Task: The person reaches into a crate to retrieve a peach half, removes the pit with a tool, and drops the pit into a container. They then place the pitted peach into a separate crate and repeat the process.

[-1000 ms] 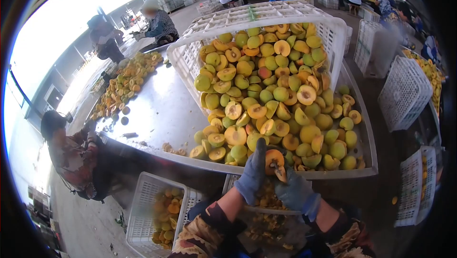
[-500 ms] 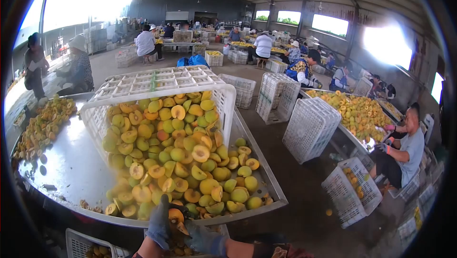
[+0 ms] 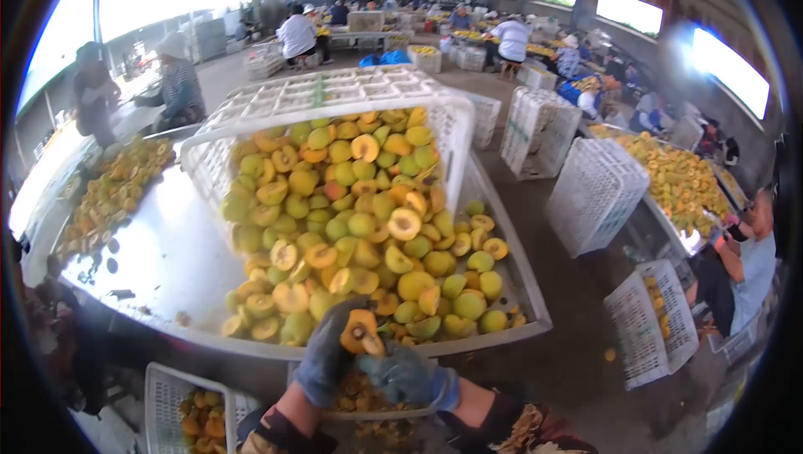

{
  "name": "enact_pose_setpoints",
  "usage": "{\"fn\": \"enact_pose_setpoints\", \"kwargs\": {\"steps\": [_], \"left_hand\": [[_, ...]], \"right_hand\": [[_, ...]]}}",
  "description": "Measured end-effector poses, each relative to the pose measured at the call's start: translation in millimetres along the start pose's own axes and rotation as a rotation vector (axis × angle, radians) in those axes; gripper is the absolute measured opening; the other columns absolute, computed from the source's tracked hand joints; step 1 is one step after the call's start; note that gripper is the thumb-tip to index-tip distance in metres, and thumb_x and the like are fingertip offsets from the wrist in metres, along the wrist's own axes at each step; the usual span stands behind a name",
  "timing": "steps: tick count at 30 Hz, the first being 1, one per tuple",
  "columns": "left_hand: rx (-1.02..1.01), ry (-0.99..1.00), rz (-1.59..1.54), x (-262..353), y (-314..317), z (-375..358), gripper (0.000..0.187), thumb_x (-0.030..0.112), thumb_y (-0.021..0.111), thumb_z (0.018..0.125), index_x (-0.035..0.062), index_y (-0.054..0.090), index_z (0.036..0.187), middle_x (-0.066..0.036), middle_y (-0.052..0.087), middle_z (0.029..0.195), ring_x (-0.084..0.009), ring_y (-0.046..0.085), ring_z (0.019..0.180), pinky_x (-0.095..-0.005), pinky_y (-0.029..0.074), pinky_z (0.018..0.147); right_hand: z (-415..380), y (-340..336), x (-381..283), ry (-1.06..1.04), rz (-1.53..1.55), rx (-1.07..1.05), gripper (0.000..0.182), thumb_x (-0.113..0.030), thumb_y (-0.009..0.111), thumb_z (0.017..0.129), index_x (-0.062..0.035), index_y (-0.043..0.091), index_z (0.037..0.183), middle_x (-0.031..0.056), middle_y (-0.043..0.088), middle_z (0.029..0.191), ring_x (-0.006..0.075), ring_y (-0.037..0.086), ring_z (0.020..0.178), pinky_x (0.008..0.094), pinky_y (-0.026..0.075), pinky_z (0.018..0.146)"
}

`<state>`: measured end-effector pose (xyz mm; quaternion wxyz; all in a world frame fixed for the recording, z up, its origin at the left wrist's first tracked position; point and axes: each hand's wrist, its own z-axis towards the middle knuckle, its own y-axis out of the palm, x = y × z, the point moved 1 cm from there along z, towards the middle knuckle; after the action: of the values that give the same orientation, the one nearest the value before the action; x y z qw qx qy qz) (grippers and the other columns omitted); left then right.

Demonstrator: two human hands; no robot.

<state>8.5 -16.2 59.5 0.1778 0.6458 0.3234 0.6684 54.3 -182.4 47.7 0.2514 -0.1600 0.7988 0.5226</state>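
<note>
My left hand (image 3: 326,358), in a grey-blue glove, grips a halved yellow peach (image 3: 358,326) with its cut face turned up. My right hand (image 3: 403,374), gloved alike, is closed right beside the fruit, fingers against its middle. Whatever it pinches is too blurred to name. Just beyond both hands, a heap of halved peaches (image 3: 335,228) spills out of a tipped white plastic crate (image 3: 458,153) onto a metal table (image 3: 159,261). Below my hands sits a container of brownish scraps (image 3: 364,395), partly hidden by them.
More peach halves (image 3: 125,190) lie along the table's left side. A white crate (image 3: 159,412) with fruit stands below left. To the right are a standing crate (image 3: 595,194), a tilted crate (image 3: 648,324) and a seated person (image 3: 753,261) by another heaped table. Several people work farther back.
The view has tilted down and shifted left, so the scene sits further right. My hands have risen in view, and the peach half's cut face now shows between them.
</note>
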Motion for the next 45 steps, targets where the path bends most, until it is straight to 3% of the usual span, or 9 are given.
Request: {"fn": "enact_pose_setpoints", "kwargs": {"steps": [3, 9, 22, 25, 33, 36, 39, 41, 45], "left_hand": [[-0.068, 0.478, 0.988, 5.0, 8.7, -5.5, 0.045, 0.034, 0.040, 0.105, -0.0015, 0.056, 0.128, -0.011, 0.062, 0.124, -0.0224, 0.061, 0.111, -0.0363, 0.049, 0.097], [-0.002, 0.073, 0.323, -9.1, -4.3, 3.0, 0.060, 0.049, 0.029, 0.107, -0.0010, 0.058, 0.126, -0.012, 0.067, 0.114, -0.0202, 0.066, 0.097, -0.0317, 0.052, 0.092], [0.033, 0.268, 0.734, -14.0, -24.2, 4.3, 0.032, 0.026, 0.055, 0.101, -0.0025, 0.060, 0.114, -0.012, 0.071, 0.098, -0.0192, 0.068, 0.086, -0.0336, 0.055, 0.084], [-0.009, 0.516, 1.064, -21.2, -29.9, 1.0, 0.030, 0.022, 0.056, 0.100, -0.0034, 0.058, 0.116, -0.013, 0.071, 0.099, -0.0200, 0.069, 0.086, -0.0345, 0.056, 0.083], [0.005, 0.464, 0.948, -23.9, -38.0, 5.1, 0.034, 0.022, 0.055, 0.101, -0.0025, 0.053, 0.124, -0.016, 0.071, 0.099, -0.0224, 0.070, 0.087, -0.0349, 0.056, 0.082], [0.072, -0.095, 0.453, -1.7, -19.4, 5.2, 0.035, 0.020, 0.052, 0.102, -0.0001, 0.050, 0.130, -0.018, 0.070, 0.100, -0.0263, 0.070, 0.086, -0.0356, 0.055, 0.083], [-0.113, 0.435, 1.042, -6.7, -30.3, 3.2, 0.040, 0.030, 0.055, 0.101, -0.0059, 0.060, 0.119, -0.010, 0.068, 0.099, -0.0180, 0.064, 0.084, -0.0301, 0.052, 0.080], [0.037, 0.140, 0.814, 3.6, -11.0, -0.2, 0.042, 0.033, 0.055, 0.102, -0.0057, 0.063, 0.114, -0.008, 0.068, 0.095, -0.0145, 0.062, 0.086, -0.0290, 0.051, 0.079], [-0.061, 0.316, 1.016, -5.1, -31.3, 4.9, 0.040, 0.020, 0.057, 0.099, -0.0049, 0.052, 0.129, -0.017, 0.068, 0.102, -0.0274, 0.066, 0.089, -0.0337, 0.052, 0.083]], "right_hand": [[-15.2, 27.5, -15.2, 0.039, -0.213, 0.186, 0.015, -0.022, 0.065, 0.094, -0.0107, 0.060, 0.102, -0.0036, 0.052, 0.069, 0.0057, 0.045, 0.049, 0.0212, 0.037, 0.042], [-13.3, 17.9, -9.1, 0.123, 0.057, 0.087, 0.014, -0.023, 0.063, 0.094, -0.0096, 0.057, 0.096, -0.0019, 0.052, 0.069, 0.0074, 0.046, 0.049, 0.0228, 0.037, 0.043], [1.5, 19.5, 10.7, -0.407, -1.023, 0.300, 0.007, -0.008, 0.057, 0.089, -0.0085, 0.058, 0.096, -0.0003, 0.058, 0.072, 0.0096, 0.057, 0.062, 0.0274, 0.045, 0.050], [-0.7, 19.6, 11.7, -0.290, -0.887, 0.231, 0.007, -0.007, 0.058, 0.087, -0.0080, 0.057, 0.093, -0.0003, 0.056, 0.069, 0.0088, 0.055, 0.058, 0.0268, 0.043, 0.048], [-15.8, 38.2, -8.0, 0.137, -0.276, 0.109, 0.005, -0.010, 0.057, 0.091, -0.0080, 0.055, 0.095, -0.0009, 0.052, 0.067, 0.0089, 0.052, 0.054, 0.0249, 0.040, 0.042], [-14.5, 35.0, -7.6, -0.035, -0.657, 0.149, 0.012, -0.011, 0.060, 0.091, -0.0068, 0.056, 0.101, -0.0002, 0.054, 0.073, 0.0098, 0.055, 0.060, 0.0273, 0.044, 0.046], [1.1, -4.1, 17.6, -0.524, -1.350, 0.046, 0.016, -0.009, 0.059, 0.090, -0.0053, 0.057, 0.105, 0.0047, 0.057, 0.079, 0.0175, 0.059, 0.067, 0.0330, 0.048, 0.053], [2.1, -21.3, 24.7, -0.835, -1.892, 0.012, 0.019, -0.008, 0.058, 0.089, -0.0039, 0.057, 0.107, 0.0079, 0.059, 0.081, 0.0235, 0.061, 0.072, 0.0371, 0.050, 0.058], [-9.9, -4.8, 22.2, -0.746, -2.250, 0.175, 0.026, -0.013, 0.059, 0.087, -0.0024, 0.056, 0.111, 0.0146, 0.063, 0.085, 0.0348, 0.064, 0.077, 0.0447, 0.051, 0.067]]}}
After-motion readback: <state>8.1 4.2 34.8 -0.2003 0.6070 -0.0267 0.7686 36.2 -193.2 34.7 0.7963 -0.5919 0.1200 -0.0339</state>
